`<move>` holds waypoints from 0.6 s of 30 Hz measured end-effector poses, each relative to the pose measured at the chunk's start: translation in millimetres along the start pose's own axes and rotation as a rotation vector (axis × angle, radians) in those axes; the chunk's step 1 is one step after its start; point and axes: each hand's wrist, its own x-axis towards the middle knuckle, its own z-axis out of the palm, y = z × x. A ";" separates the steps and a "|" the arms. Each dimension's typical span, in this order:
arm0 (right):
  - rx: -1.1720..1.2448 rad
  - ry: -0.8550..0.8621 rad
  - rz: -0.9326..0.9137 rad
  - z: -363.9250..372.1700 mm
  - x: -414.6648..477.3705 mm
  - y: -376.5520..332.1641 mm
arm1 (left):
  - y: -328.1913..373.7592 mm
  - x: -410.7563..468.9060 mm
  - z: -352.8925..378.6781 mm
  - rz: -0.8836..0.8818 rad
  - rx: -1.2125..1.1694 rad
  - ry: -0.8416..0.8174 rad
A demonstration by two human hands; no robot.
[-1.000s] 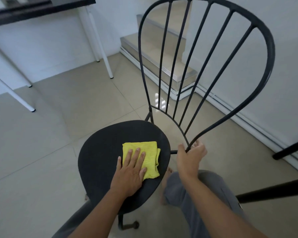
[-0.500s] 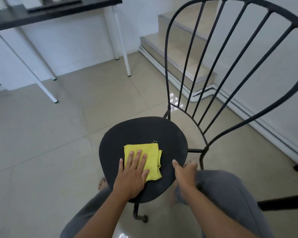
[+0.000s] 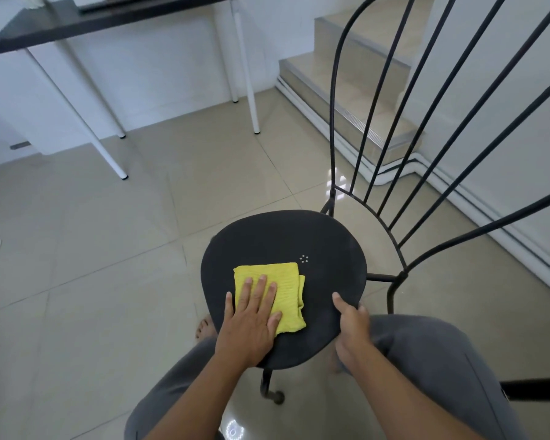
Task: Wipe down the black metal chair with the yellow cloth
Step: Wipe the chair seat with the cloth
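Left hand presses flat on yellow cloth; right hand grips chair seat's edge.

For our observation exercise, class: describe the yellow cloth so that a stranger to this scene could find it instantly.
Start at the black metal chair with the tall spindle back on the tiled floor. On its rounded seat, toward the near left part, the left hand lies flat on the folded yellow cloth. It is the only bright-coloured thing here.

the chair back runs off the top and right edges. the left hand covers the near part of the cloth, and the right hand's fingers curl out of sight under the seat rim.
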 end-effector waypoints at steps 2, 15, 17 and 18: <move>0.057 -0.026 0.013 0.4 0.5 -0.2 | -0.6 -0.1 1.3 0.011 -0.019 0.024; 0.113 0.091 0.020 11.0 2.9 -1.6 | -2.2 1.2 5.1 0.000 -0.021 0.001; 0.111 0.117 0.027 12.7 1.3 -3.3 | -1.8 1.6 4.1 0.011 -0.042 0.004; 0.113 0.125 0.033 13.1 0.4 -5.0 | -0.9 1.6 2.3 0.013 -0.049 0.006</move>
